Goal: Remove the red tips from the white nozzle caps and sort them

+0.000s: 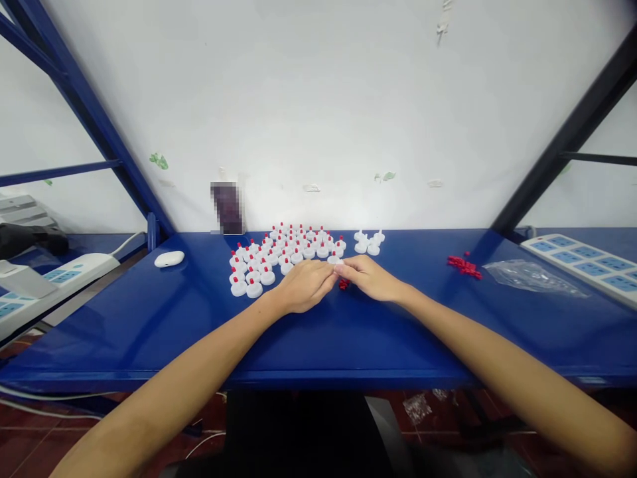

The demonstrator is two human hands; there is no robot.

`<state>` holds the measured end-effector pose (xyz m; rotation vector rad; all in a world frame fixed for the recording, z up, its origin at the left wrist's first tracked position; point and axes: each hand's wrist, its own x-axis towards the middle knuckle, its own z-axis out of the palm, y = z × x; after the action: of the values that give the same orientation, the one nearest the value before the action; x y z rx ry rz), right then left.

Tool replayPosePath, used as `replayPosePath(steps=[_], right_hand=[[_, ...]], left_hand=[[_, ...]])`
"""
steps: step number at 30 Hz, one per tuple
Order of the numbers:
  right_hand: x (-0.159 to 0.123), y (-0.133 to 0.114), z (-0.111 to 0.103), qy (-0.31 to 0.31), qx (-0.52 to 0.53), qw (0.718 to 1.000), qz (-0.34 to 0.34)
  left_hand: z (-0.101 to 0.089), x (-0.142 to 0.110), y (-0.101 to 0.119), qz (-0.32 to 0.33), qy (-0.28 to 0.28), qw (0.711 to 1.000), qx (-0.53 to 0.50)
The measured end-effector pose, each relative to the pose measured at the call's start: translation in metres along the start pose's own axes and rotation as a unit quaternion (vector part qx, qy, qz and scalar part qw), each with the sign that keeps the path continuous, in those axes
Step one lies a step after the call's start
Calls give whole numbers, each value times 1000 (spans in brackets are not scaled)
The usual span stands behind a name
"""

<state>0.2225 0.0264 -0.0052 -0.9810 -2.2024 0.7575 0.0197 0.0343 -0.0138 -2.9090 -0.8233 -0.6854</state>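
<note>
Forearms (184, 385) extend over a blue table (373, 345) bearing caps (284, 259), wall (318, 113) behind.

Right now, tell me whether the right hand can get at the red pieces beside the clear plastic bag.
Probably yes: nothing visible stands between the right hand and those red pieces, and the plastic bag lies beside them, not over them. The hand is busy at a white cap, though.

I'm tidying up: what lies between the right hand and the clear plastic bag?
In the head view, small red pieces lie on the blue tabletop between the right hand and the clear plastic bag, nearer the bag.
</note>
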Motion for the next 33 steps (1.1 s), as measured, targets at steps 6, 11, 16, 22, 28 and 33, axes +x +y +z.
replayPosePath(steps=[6,11,16,22,28,33], right_hand=[[2,8,-1,-24,112,993,-16],[1,4,-12,-24,39,997,-56],[-2,-4,-23,9,-181,974,-139],[-2,-3,-26,59,-353,910,-210],[0,-2,-26,21,-195,971,-134],[3,1,-22,-61,-49,996,-50]], left_hand=[[2,1,8,-47,14,971,-234],[8,6,12,-114,26,900,-420],[18,10,8,-155,-15,754,-638],[16,12,9,-183,-43,711,-677],[17,10,10,-158,-27,768,-619],[10,8,15,-127,-14,886,-445]])
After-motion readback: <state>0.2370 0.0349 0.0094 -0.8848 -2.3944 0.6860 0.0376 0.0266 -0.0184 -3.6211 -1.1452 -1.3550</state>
